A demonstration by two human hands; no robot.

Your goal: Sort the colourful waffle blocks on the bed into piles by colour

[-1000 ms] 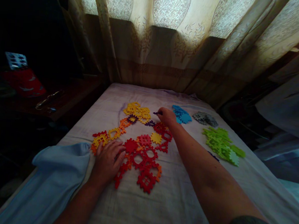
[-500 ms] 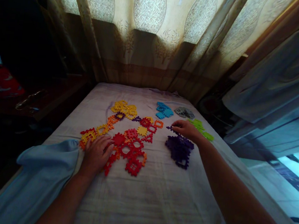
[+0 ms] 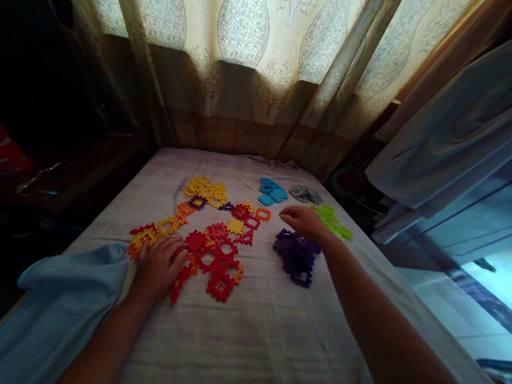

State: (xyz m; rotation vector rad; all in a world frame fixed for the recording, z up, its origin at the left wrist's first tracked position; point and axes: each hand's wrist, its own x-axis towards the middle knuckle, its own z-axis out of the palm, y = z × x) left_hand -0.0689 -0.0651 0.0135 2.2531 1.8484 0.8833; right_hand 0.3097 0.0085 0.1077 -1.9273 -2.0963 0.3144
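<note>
My left hand (image 3: 157, 267) lies flat with fingers stretched out, at the edge of a loose spread of red, orange and yellow plastic interlocking tiles. Its fingertips are beside a red tile (image 3: 195, 240) and orange-yellow tiles (image 3: 147, 236). Just over a pile of dark purple tiles (image 3: 295, 252) hovers my right hand (image 3: 301, 218), its fingers curled together and no tile showing at their tips. A purple square frame tile (image 3: 198, 202) and a small purple tile (image 3: 226, 206) lie among the mixed tiles. A pale yellow tile (image 3: 235, 226) sits near the middle.
Sorted piles of yellow (image 3: 205, 189), blue (image 3: 271, 191), grey (image 3: 306, 194) and lime green tiles (image 3: 331, 221) lie toward the back of the sheet-covered bed (image 3: 242, 346). Light blue cloth (image 3: 73, 283) is at left. A curtain (image 3: 227, 106) hangs behind; clothes (image 3: 450, 119) hang at right.
The purple tile that my right hand was pinching above the purple pile is no longer seen in its fingers. My left hand stays by the same tiles. The view has shifted slightly.
</note>
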